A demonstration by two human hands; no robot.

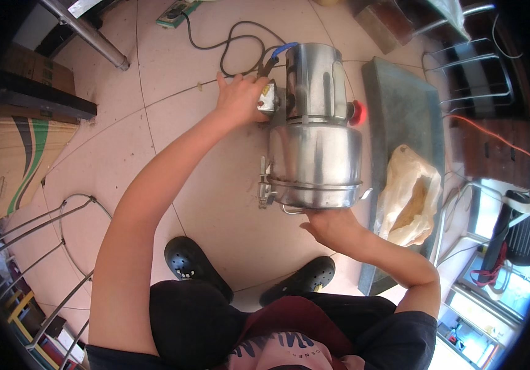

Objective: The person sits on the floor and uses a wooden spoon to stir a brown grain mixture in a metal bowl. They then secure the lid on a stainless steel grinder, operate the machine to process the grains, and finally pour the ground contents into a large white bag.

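A stainless steel grinder (315, 152), probably a powder mill, lies tipped over with its clamped lid (318, 199) towards me. My left hand (241, 95) grips a small metal box (267, 98) on the machine's left side, where a black cable comes in. At the lid end, my right hand (332, 226) holds the machine from beneath, close to a wire handle (291, 211); its fingers are partly hidden. A latch (266, 185) sits on the lid's left edge. A red knob (357, 113) sticks out on the right.
A black power cord (246, 36) loops over the tiled floor to a socket strip (177, 13). Right of the grinder, a plastic bag (408, 199) with brownish contents rests on a grey metal tray (401, 106). Cardboard (24, 157) and a wire rack (61, 240) stand left.
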